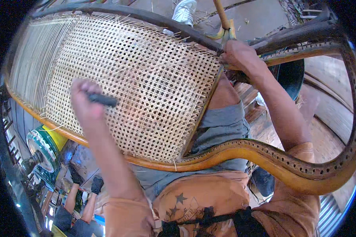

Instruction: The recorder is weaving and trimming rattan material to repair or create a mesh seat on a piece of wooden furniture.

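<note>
A curved wooden chair frame (241, 147) lies across my lap, with a panel of woven cane (166, 83) filling its long section. Over the left half of the weave, my left hand (85, 94) is closed around a short dark cylindrical tool (103, 99). Motion smears both, and the kind of tool cannot be made out. At the panel's far right corner, my right hand (238, 55) has its fingers wrapped on the wooden rail. Loose cane ends stick out along the panel's far edge. At far left, unwoven parallel strands (39, 59) stretch across the frame.
A forked wooden piece (225, 27) rises just beyond my right hand. On the left, below the frame, stands a green and white round machine part (41, 148). Another person's legs (81, 201) show at lower left, and a white shoe (184, 12) at the top.
</note>
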`<action>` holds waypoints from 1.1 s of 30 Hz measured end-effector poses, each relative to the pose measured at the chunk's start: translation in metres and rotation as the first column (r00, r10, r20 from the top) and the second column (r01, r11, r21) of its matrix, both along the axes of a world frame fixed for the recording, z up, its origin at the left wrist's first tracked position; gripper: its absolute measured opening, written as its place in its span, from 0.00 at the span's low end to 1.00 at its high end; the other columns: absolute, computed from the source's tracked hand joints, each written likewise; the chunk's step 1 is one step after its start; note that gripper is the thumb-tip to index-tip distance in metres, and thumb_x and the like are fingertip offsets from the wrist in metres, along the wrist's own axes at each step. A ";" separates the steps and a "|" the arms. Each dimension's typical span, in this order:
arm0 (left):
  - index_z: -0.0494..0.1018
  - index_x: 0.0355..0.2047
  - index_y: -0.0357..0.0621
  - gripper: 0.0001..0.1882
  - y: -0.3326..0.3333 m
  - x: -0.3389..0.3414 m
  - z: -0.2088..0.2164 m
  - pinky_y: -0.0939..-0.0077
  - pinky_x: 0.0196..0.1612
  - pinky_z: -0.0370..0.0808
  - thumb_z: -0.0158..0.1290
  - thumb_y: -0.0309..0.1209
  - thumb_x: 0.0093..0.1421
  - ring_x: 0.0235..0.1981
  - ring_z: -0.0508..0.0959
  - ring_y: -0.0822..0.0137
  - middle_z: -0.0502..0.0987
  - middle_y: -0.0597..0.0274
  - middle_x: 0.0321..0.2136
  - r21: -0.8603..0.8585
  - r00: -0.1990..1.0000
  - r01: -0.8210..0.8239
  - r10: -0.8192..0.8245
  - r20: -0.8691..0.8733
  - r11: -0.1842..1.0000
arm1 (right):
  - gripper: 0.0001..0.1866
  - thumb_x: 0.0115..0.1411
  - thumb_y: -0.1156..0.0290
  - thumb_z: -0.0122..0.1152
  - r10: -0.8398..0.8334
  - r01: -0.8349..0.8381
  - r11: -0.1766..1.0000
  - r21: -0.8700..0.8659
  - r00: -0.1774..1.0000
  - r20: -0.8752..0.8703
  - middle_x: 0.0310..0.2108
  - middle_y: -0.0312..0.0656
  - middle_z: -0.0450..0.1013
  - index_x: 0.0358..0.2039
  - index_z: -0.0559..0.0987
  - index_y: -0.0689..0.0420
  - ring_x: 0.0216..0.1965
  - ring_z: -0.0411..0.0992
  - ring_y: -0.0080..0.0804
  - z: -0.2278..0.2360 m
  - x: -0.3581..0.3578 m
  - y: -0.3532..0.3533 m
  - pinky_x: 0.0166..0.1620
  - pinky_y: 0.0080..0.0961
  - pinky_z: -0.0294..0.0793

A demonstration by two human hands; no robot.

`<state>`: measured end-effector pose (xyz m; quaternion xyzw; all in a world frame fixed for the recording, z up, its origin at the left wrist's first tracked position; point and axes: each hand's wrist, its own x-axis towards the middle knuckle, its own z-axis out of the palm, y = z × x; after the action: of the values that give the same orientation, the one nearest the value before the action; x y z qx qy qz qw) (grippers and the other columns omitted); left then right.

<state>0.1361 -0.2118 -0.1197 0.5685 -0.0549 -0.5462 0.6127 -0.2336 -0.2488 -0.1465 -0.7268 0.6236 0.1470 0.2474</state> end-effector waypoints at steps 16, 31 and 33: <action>0.55 0.13 0.48 0.09 0.032 0.281 -0.016 0.77 0.19 0.60 0.41 0.25 0.46 0.13 0.60 0.71 0.58 0.68 0.11 0.032 0.929 -0.281 0.264 0.261 0.959 | 0.10 0.48 0.68 0.51 0.125 -0.141 0.973 -0.184 0.987 -0.096 0.30 0.52 0.72 0.28 0.75 0.59 0.35 0.72 0.48 -0.013 0.003 0.003 0.36 0.38 0.71; 0.70 0.28 0.48 0.09 0.079 0.248 0.026 0.82 0.15 0.62 0.54 0.37 0.53 0.15 0.65 0.77 0.68 0.71 0.20 0.079 0.886 -0.148 0.097 0.454 0.986 | 0.12 0.53 0.67 0.47 -0.071 0.082 0.996 0.033 0.966 -0.250 0.31 0.56 0.70 0.30 0.73 0.63 0.37 0.69 0.53 0.040 -0.010 0.008 0.37 0.43 0.68; 0.70 0.28 0.48 0.08 0.090 0.261 0.016 0.80 0.14 0.62 0.53 0.37 0.54 0.15 0.65 0.76 0.69 0.69 0.21 0.146 0.844 -0.206 0.100 0.526 0.968 | 0.12 0.53 0.67 0.47 -0.050 0.059 0.998 0.031 0.968 -0.246 0.31 0.55 0.70 0.30 0.73 0.63 0.36 0.69 0.53 0.045 -0.008 0.015 0.36 0.43 0.68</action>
<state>0.3973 -0.1216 -0.1036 0.7540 -0.1167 -0.3260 0.5582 -0.2412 -0.2336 -0.1016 -0.6809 0.6662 0.2405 0.1860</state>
